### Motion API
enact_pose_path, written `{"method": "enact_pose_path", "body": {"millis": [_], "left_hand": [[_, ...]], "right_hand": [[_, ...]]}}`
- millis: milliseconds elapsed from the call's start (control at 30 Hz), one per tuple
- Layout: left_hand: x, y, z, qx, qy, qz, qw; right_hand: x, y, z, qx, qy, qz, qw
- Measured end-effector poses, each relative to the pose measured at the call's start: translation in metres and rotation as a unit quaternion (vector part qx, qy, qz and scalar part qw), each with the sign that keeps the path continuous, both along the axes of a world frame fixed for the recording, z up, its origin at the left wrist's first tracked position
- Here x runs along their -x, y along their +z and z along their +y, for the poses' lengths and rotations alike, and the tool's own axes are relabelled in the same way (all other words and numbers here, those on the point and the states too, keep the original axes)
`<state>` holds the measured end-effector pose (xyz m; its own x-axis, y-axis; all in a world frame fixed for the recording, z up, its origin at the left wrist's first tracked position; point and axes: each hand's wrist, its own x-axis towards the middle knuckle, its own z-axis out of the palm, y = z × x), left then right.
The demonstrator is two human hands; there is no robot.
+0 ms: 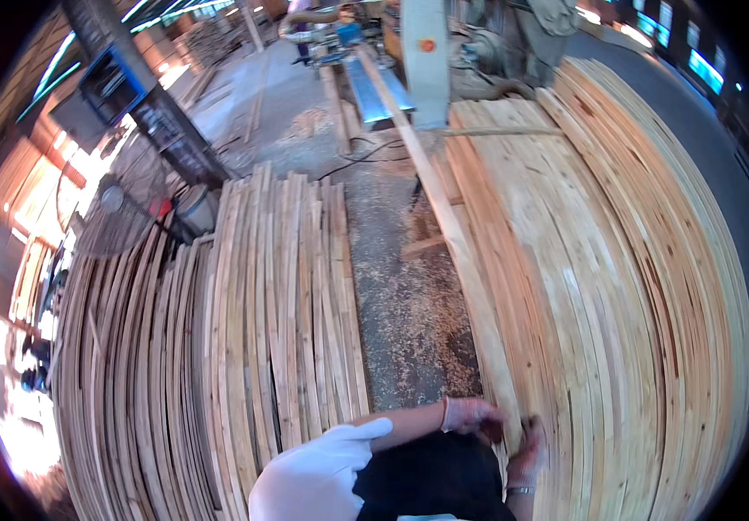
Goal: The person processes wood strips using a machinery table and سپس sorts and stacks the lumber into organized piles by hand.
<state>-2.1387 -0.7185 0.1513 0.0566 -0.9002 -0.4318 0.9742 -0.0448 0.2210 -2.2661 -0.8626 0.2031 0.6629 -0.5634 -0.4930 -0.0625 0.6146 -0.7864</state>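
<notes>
A long narrow plank point(444, 208) was seen lying along the left edge of the big stack of boards point(600, 286), its long axis running straight away from the person toward the saw table point(374, 82) at the far end. Its near end was held at the bottom of the view, between both hands. The left hand point(471, 415) was closed around that end from the left side, and the right hand point(526, 451) was pressed against it from the right, apparently gripping too, though the fingers were blurred. The left hand was slightly further forward along the plank. No containers were in view. A second, lower stack of thin slats point(279, 304) lay to the left, parted from the plank by a sawdust-covered strip of floor point(409, 313). A standing fan point(118, 204) stood beyond the slats.
</notes>
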Motion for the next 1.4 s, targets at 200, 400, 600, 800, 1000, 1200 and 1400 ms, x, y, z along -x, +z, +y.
{"method": "enact_pose_path", "body": {"millis": [200,400,600,800,1000,1200,1400], "left_hand": [[-0.032,0.051,-0.02,-0.138,0.077,-0.098,0.983],[-0.119,0.036,-0.003,-0.154,0.34,-0.065,0.925],[-0.158,0.061,-0.069,-0.137,0.501,-0.11,0.848],[-0.087,0.061,-0.164,-0.255,0.339,-0.073,0.903],[-0.057,0.033,-0.141,-0.146,0.36,0.377,0.84],[-0.055,0.038,-0.167,-0.311,0.262,0.065,0.911],[-0.049,0.017,-0.177,-0.307,0.165,-0.095,0.933]], "right_hand": [[-0.027,0.03,-0.043,-0.086,0.198,-0.074,0.974],[0.041,-0.02,-0.136,-0.183,0.08,-0.03,0.979],[0.108,-0.041,-0.309,-0.287,-0.2,-0.136,0.927],[0.151,-0.073,-0.486,-0.198,-0.363,-0.239,0.879],[0.112,-0.066,-0.607,-0.145,-0.506,-0.166,0.834],[0.105,-0.108,-0.632,-0.035,-0.556,-0.031,0.83],[0.103,-0.112,-0.522,-0.077,-0.535,-0.209,0.815]]}}
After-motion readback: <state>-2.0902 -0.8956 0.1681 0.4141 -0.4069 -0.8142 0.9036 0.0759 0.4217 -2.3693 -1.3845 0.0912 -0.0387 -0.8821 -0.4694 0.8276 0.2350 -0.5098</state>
